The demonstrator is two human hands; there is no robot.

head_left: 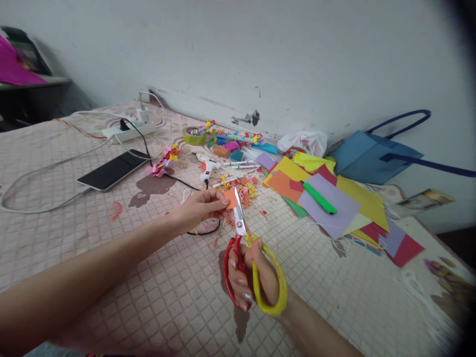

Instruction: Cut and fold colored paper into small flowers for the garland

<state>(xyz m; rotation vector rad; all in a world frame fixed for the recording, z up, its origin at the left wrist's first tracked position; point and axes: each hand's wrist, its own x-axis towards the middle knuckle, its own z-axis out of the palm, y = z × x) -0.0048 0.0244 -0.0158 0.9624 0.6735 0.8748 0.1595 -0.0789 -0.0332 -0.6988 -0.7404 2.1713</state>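
Between thumb and fingers, my left hand [203, 209] pinches a small piece of orange paper [231, 199]. My right hand [253, 272] has its fingers through the handles of a pair of scissors [240, 225], one handle red and the other yellow. The blades point away from me and lie at the right edge of the orange paper. Whether they have cut into it I cannot tell. Just beyond the paper lies a heap of tiny paper scraps [247, 191].
A glue gun [208, 164], a roll of tape [194, 136] and paper flowers [165, 161] lie behind my hands. Coloured paper sheets [330, 203] with a green cutter [319, 197] spread to the right, near a blue bag [375, 154]. At left are a phone [113, 171] and a power strip [128, 133].
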